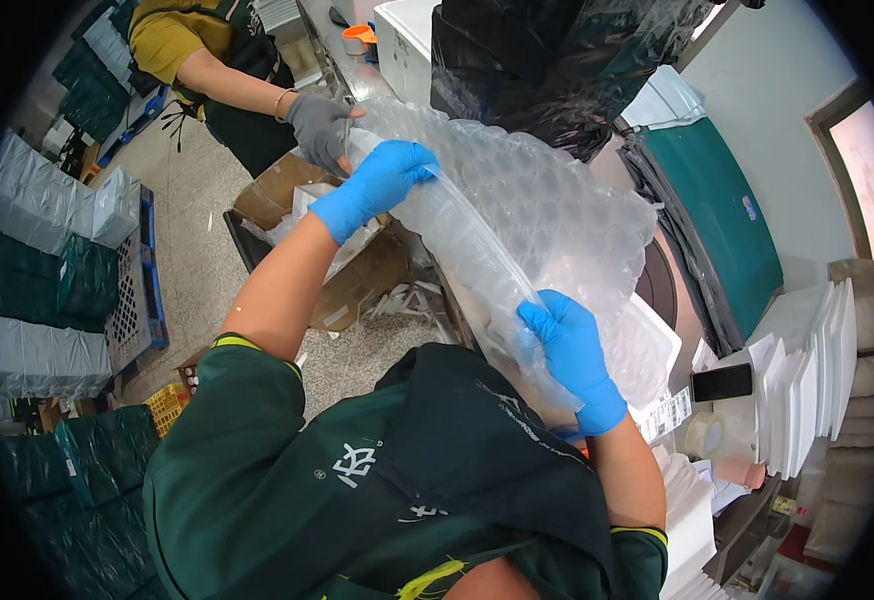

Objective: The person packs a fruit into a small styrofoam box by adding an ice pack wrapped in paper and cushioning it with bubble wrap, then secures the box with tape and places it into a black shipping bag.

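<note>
A wide sheet of clear bubble wrap [547, 205] stretches between my two blue-gloved hands and drapes toward the far side of the bench. My left hand [382, 185] pinches its near edge at the upper left. Lower and to the right, my right hand [569, 350] grips the same edge, its fingers curled over the plastic. The edge runs slanting between them as a folded band. Beyond my left hand, a co-worker's grey-gloved hand [319, 130] is at the sheet's far left corner. Under the sheet, a white foam lid or tray [662, 335] shows partly.
A black wrapped bundle [527, 60] stands at the back beside a white box [404, 40]. Cardboard boxes [347, 290] sit below on the left. A phone [722, 382], a tape roll [704, 435] and upright white foam panels [807, 370] are at the right. Wrapped stacks [32, 200] line the left.
</note>
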The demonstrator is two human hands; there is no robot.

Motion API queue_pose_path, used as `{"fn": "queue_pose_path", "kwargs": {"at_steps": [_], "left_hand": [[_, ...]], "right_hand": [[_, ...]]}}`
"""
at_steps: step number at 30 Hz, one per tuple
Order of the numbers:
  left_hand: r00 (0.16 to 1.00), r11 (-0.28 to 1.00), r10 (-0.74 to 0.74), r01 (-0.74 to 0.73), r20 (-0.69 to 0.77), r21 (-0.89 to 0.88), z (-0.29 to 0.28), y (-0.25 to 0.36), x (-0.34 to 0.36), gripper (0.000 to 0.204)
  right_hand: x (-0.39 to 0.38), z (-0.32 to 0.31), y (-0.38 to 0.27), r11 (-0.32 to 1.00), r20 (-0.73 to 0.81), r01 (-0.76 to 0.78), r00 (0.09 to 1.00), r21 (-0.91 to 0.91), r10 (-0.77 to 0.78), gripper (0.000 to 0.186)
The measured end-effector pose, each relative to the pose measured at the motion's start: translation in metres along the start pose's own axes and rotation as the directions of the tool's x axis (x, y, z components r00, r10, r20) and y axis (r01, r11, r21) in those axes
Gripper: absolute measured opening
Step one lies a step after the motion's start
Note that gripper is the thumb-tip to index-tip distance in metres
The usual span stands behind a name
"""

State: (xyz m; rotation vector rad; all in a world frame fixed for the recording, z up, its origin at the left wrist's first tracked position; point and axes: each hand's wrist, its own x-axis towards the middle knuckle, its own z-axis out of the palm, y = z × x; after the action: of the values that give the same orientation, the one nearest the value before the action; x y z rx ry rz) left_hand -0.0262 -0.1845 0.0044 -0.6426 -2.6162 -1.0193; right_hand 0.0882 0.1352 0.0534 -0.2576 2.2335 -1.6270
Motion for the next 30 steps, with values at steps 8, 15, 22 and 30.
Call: {"fn": "queue_pose_path", "kwargs": {"at_steps": [8,15,22,30], "left_hand": [[0.825,0.623,-0.329,0.555,-0.459,0.551,-0.082,-0.179,-0.066,0.025],[0.427,0.983,-0.106,0.18,-0.898,-0.03,-0.106,-0.029,-0.008,0.03],[0.551,0.732,0.559,-0.678,-0.62,0.058,-0.042,0.219,0.066,0.034],[0.901,0.874,0.392,-0.428,0.185,0.23,0.157,0.214,0.058,0.053]], "right_hand": [[-0.062,-0.044,-0.031,0.784,0.233,0.458,0.889,-0.418,-0.395,0.022],[-0.214,-0.238,0.056,0.956,-0.787,0.272,0.611,0.108,-0.085,0.043],[-0.128,-0.143,0.027,0.793,-0.705,0.291,0.671,0.535,0.229,0.04],[-0.122,-0.13,0.078,0.971,-0.778,-0.069,0.586,0.231,0.227,0.026]]}}
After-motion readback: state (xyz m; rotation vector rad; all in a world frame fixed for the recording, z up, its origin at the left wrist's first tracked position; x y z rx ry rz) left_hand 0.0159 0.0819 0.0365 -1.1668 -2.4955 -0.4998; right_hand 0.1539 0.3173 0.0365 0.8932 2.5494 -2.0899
